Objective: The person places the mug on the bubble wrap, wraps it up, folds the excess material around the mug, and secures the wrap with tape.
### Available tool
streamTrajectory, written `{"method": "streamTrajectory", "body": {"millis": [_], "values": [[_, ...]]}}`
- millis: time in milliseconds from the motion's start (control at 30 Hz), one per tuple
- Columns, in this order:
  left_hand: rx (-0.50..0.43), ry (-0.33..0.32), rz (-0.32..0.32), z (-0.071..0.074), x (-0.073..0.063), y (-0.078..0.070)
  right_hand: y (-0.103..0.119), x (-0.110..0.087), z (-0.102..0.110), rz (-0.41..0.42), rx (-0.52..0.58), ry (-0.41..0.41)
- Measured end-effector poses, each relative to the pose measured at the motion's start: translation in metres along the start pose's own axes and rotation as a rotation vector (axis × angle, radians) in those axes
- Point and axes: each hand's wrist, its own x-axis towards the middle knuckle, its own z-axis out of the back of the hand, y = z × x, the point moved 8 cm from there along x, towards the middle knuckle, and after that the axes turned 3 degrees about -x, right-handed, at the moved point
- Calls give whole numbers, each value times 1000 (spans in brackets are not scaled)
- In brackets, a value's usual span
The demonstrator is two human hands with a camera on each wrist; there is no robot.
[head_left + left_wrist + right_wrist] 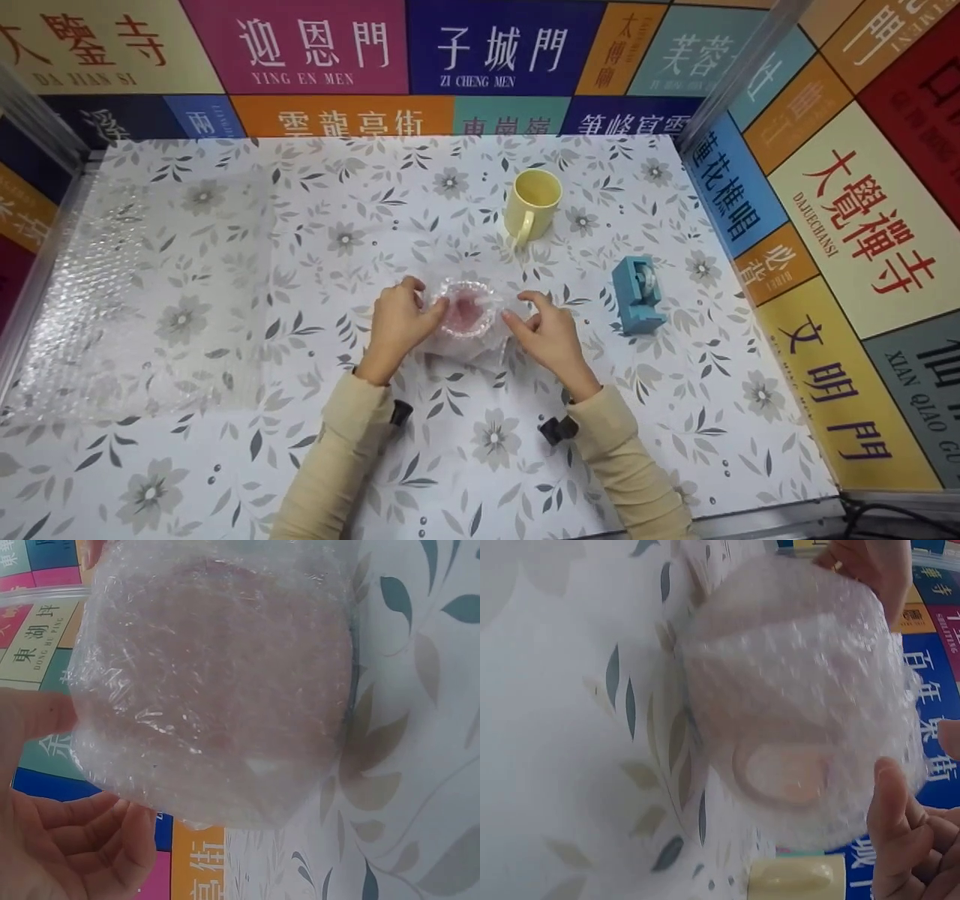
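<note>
A pink mug (pixel 466 313) stands on the table wrapped in bubble wrap (pixel 780 667). Its handle loop (pixel 742 784) shows through the clear layers in the right wrist view. Around the left side of the bundle my left hand (pixel 401 319) holds on, thumb at the upper edge of the wrap and fingers curled beside it. My right hand (pixel 551 334) is at the opposite side, fingers loosely bent and a fingertip (pixel 889 772) right at the wrap's edge. Loose wrap rises around the mug's opening.
A yellow mug (pixel 531 206) stands behind the bundle to the right. A teal tape dispenser (pixel 637 296) sits right of my right hand. Sheets of bubble wrap (pixel 150 300) lie flat at the left. Printed panels (pixel 322 45) wall the table's back and sides.
</note>
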Motion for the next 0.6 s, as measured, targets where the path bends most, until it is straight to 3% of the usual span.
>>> {"method": "streamTrajectory", "body": {"millis": [133, 300, 600], "values": [[-25, 11, -27, 0, 2, -4, -1, 2, -6, -99, -71, 17], [-18, 52, -1, -6, 5, 0, 1, 4, -11, -125, -167, 34], [-42, -9, -67, -9, 5, 1, -1, 4, -15, -188, -5, -15]]}}
